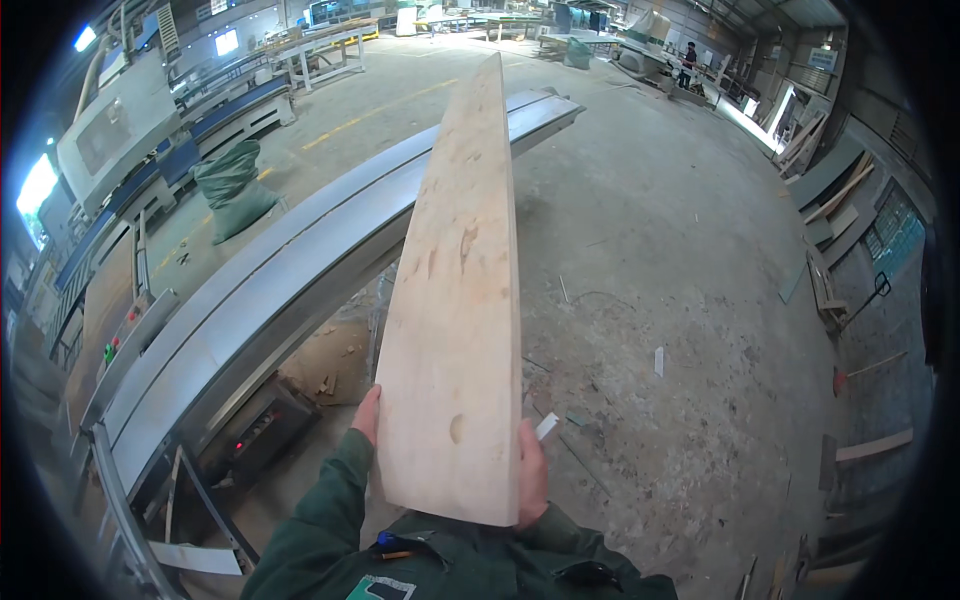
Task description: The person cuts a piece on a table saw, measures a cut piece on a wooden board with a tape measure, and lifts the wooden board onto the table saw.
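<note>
- Left side of the frame is pretty blocked: a long grey conveyor [250,290] runs diagonally from lower left up toward top centre.
- The long wooden board [460,290] fills the middle.
- Right of it, lots of open concrete floor [680,260], just small scraps.
- Far right edge: stacked timber offcuts [830,200].
- Green sack [232,188] upper left.
</note>
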Demonstrator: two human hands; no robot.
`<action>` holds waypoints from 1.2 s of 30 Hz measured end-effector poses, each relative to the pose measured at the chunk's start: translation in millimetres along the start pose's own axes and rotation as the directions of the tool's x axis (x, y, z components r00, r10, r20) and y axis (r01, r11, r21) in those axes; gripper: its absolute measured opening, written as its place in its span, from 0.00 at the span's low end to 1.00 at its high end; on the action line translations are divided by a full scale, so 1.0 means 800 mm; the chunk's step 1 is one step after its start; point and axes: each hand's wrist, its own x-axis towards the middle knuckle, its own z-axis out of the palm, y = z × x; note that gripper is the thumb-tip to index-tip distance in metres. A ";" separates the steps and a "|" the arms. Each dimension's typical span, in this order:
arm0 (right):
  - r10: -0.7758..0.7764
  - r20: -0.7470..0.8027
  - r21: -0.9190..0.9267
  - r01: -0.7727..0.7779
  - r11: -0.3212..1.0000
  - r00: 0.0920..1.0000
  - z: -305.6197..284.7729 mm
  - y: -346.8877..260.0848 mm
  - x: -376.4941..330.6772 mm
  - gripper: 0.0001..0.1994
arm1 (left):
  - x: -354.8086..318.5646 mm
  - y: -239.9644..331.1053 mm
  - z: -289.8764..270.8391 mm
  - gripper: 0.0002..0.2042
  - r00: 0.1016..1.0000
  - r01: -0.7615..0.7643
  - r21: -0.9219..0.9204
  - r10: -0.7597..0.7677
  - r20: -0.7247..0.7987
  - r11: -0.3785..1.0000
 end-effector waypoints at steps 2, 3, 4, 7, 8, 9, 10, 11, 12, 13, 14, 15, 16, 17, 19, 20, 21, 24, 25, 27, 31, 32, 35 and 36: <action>0.028 0.134 -0.042 -0.023 0.999 0.991 -0.021 -0.024 -0.004 0.33 | -0.004 0.001 -0.001 0.32 0.999 -0.033 0.015 0.034 -0.039 0.999; 0.032 0.138 -0.048 -0.026 0.999 0.990 -0.033 -0.028 -0.003 0.33 | -0.008 0.004 0.003 0.33 0.987 -0.064 0.091 0.076 -0.138 0.994; 0.069 0.164 0.064 -0.080 0.995 0.984 -0.043 -0.029 0.002 0.33 | -0.011 0.008 0.004 0.34 0.964 -0.087 0.166 0.126 -0.235 0.982; 0.079 0.209 0.173 -0.117 0.978 0.975 -0.122 -0.003 0.035 0.35 | -0.022 0.031 0.016 0.30 0.898 -0.024 0.417 0.203 -0.390 0.909; -0.047 0.198 0.013 0.045 0.999 0.979 -0.153 0.013 0.048 0.34 | -0.032 0.043 0.026 0.30 0.894 -0.025 0.410 0.204 -0.399 0.912; -0.174 0.207 -0.145 0.206 0.968 0.963 -0.180 0.029 0.059 0.33 | -0.045 0.056 0.042 0.31 0.878 0.020 0.565 0.256 -0.404 0.825; -0.164 0.213 -0.144 0.197 0.970 0.963 -0.202 0.046 0.072 0.33 | -0.056 0.064 0.050 0.34 0.862 0.070 0.700 0.310 -0.401 0.710; -0.130 0.165 -0.065 0.143 0.988 0.978 -0.220 0.064 0.085 0.34 | -0.056 0.060 0.049 0.34 0.856 0.072 0.700 0.316 -0.409 0.710; -0.085 0.122 0.019 0.083 0.996 0.989 -0.220 0.077 0.092 0.35 | -0.052 0.057 0.039 0.37 0.859 0.094 0.828 0.375 -0.348 0.553; -0.072 0.132 0.025 0.069 0.997 0.989 -0.228 0.081 0.094 0.35 | -0.048 0.051 0.031 0.40 0.866 0.116 0.921 0.417 -0.277 0.371; 0.055 0.159 0.215 -0.089 0.973 0.986 -0.227 0.081 0.096 0.34 | -0.040 0.041 0.012 0.45 0.858 0.133 0.913 0.416 -0.302 0.386; 0.171 0.200 0.391 -0.238 0.889 0.965 -0.226 0.084 0.096 0.32 | -0.040 0.033 0.000 0.45 0.853 0.143 0.915 0.421 -0.308 0.378; 0.154 0.142 0.294 -0.190 0.937 0.978 -0.220 0.093 0.100 0.29 | -0.041 0.028 -0.013 0.46 0.846 0.173 0.893 0.402 -0.351 0.414; 0.164 0.137 0.296 -0.198 0.934 0.977 -0.235 0.100 0.105 0.29 | -0.043 0.017 -0.016 0.46 0.842 0.204 0.867 0.370 -0.393 0.455; -0.152 0.179 -0.481 0.221 0.848 0.972 -0.323 0.124 0.139 0.30 | -0.038 0.004 0.004 0.48 0.875 0.204 0.847 0.296 -0.383 0.491; -0.170 0.146 -0.490 0.221 0.843 0.975 -0.374 0.131 0.162 0.30 | -0.030 -0.015 0.024 0.48 0.865 0.203 0.832 0.304 -0.399 0.516; -0.166 0.015 -0.482 0.153 0.863 0.986 -0.466 0.139 0.145 0.27 | -0.016 -0.041 0.047 0.49 0.866 0.202 0.817 0.292 -0.406 0.540; 0.008 -0.387 -0.092 -0.047 0.995 0.922 -0.555 0.146 0.099 0.22 | -0.022 -0.079 0.089 0.49 0.893 0.164 0.692 0.192 -0.407 0.703; 0.218 -0.535 0.286 -0.068 0.956 0.817 -0.553 0.133 0.093 0.22 | -0.019 -0.084 0.095 0.49 0.884 0.170 0.685 0.197 -0.423 0.708; 0.195 -0.536 0.245 -0.070 0.967 0.821 -0.550 0.105 0.052 0.27 | -0.029 -0.119 0.103 0.50 0.821 0.182 0.665 0.260 -0.508 0.724; 0.084 -0.674 0.164 0.038 0.986 0.734 -0.505 0.063 -0.008 0.38 | -0.006 -0.227 0.150 0.48 0.842 0.150 0.439 0.118 -0.527 0.886; 0.111 -0.605 0.155 -0.020 0.988 0.788 -0.517 0.052 -0.019 0.36 | -0.002 -0.257 0.187 0.47 0.843 0.193 0.424 0.071 -0.532 0.885; 0.140 -0.509 0.000 -0.163 0.987 0.850 -0.494 0.009 -0.009 0.30 | 0.003 -0.337 0.259 0.46 0.872 0.202 0.304 -0.031 -0.488 0.931; 0.128 -0.596 -0.088 -0.222 0.971 0.793 -0.528 0.003 -0.003 0.28 | 0.006 -0.368 0.292 0.45 0.913 0.197 0.217 -0.098 -0.396 0.956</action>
